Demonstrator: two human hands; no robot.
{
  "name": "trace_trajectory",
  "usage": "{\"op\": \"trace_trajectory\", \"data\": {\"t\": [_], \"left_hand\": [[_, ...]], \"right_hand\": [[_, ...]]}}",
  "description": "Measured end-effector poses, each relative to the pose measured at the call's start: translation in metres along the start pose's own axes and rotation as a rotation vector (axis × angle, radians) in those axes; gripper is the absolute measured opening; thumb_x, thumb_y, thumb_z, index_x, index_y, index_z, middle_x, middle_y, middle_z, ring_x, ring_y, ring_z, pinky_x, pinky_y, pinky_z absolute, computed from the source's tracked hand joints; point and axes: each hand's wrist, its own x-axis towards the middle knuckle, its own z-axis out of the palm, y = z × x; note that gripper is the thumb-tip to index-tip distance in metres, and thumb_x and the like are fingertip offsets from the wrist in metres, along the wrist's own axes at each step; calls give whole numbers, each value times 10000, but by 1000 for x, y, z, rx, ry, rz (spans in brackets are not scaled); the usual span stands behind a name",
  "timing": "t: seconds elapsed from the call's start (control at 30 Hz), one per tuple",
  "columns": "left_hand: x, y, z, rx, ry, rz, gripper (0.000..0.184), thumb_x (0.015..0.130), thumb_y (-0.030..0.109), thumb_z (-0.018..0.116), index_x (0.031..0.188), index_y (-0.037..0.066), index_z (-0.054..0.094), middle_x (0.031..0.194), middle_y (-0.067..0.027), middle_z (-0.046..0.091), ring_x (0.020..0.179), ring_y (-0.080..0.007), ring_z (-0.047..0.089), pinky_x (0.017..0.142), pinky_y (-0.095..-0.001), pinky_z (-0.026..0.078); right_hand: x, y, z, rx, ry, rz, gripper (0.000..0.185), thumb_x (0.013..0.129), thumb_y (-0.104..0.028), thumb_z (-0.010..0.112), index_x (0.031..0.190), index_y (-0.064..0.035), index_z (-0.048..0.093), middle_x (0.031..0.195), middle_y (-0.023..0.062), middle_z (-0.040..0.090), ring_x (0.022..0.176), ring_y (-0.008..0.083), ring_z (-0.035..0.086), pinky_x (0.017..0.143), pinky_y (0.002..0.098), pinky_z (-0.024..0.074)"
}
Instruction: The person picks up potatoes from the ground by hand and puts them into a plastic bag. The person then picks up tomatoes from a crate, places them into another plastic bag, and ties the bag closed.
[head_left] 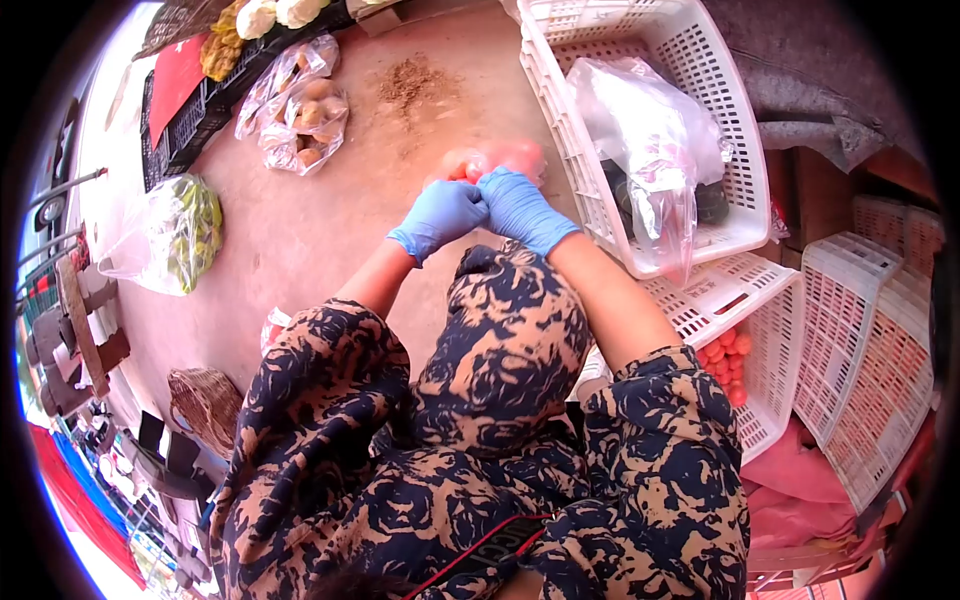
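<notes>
Both my hands wear blue gloves and meet in front of me over the floor. My left hand (pixel 443 217) is closed, its fingers pinched at the neck of a clear plastic bag of tomatoes (pixel 520 158). Right beside it my right hand (pixel 523 207) is closed on the same bag neck, the knuckles almost touching. Round red tomatoes show through the plastic just beyond my fingers. The exact grip on the plastic is partly hidden by the gloves.
A white crate (pixel 735 110) with plastic bags (pixel 640 120) stands to the right. Below it, another crate (pixel 775 350) holds tomatoes (pixel 727 365). Bagged potatoes (pixel 310 120), a bag of green vegetables (pixel 185 235) and a wicker basket (pixel 207 405) are on the left. Loose dirt (pixel 412 82) lies ahead.
</notes>
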Motion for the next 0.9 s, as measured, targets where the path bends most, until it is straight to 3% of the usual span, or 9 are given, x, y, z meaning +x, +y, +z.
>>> {"op": "trace_trajectory", "data": {"t": [0.1, 0.2, 0.33, 0.4, 0.5, 0.6, 0.73, 0.8, 0.9], "left_hand": [[22, 12, 0, -73, 36, -88, 245, 795, 266, 554, 740, 37, 622, 673, -183, 565, 543, -299, 548, 573, -337, 460], [28, 16, 0, -48, 6, -98, 251, 794, 264, 572, 712, 29, 607, 652, -187, 541, 514, -296, 519, 544, -344, 443], [37, 23, 17, -100, 25, -92, 292, 785, 279, 569, 636, 29, 601, 613, -173, 561, 554, -316, 563, 547, -375, 448], [36, 18, 20, -123, -3, -95, 213, 783, 264, 589, 793, 57, 637, 681, -155, 593, 600, -307, 580, 566, -375, 460], [31, 12, 19, -52, 85, -7, 245, 779, 172, 579, 1010, 93, 596, 790, -147, 615, 645, -300, 584, 603, -359, 475], [28, -13, 18, 102, 114, 180, 521, 745, -4, 532, 1247, 117, 464, 912, -141, 609, 705, -295, 577, 660, -335, 479], [36, -18, 6, 39, 40, 355, 577, 725, -58, 466, 1269, 135, 446, 936, -136, 577, 781, -313, 569, 678, -363, 467], [43, -26, 0, 478, 138, 448, 489, 788, 44, 504, 1262, 152, 451, 867, -113, 569, 708, -284, 559, 638, -366, 462], [58, -51, 13, 398, 530, 262, 394, 781, 140, 602, 1163, 103, 517, 824, -123, 555, 692, -272, 543, 613, -365, 440]], "right_hand": [[-8, 31, 26, 64, 518, -21, 116, 786, -121, 515, 764, -47, 601, 756, 140, 594, 732, 302, 592, 658, 396, 472], [-18, 32, 37, 73, 647, 157, 138, 776, -143, 522, 684, -61, 585, 707, 128, 587, 688, 307, 580, 647, 405, 464], [-26, 51, 40, -79, 481, 208, 155, 785, -172, 533, 678, -71, 585, 678, 120, 585, 683, 295, 581, 597, 392, 459], [-24, 56, 38, 16, 553, 68, 174, 794, -192, 543, 686, -63, 590, 688, 121, 596, 663, 297, 585, 559, 384, 456], [-23, 74, 55, 486, 617, 305, 261, 854, -250, 532, 703, -44, 586, 639, 99, 598, 556, 236, 576, 501, 347, 450], [-30, 86, 42, 1421, 565, 700, 353, 896, -324, 504, 715, -29, 573, 580, 58, 569, 475, 157, 528, 479, 302, 444], [-41, 97, 30, 1561, 253, 752, 393, 912, -368, 470, 774, -21, 594, 544, 35, 537, 477, 109, 511, 474, 281, 446], [-43, 95, 21, 1704, 149, 791, 397, 910, -368, 464, 861, 2, 602, 557, 41, 555, 481, 144, 525, 512, 287, 469], [-45, 92, 16, 1929, 61, 683, 358, 908, -306, 448, 953, 21, 585, 618, 62, 583, 535, 186, 555, 585, 313, 493]]}}
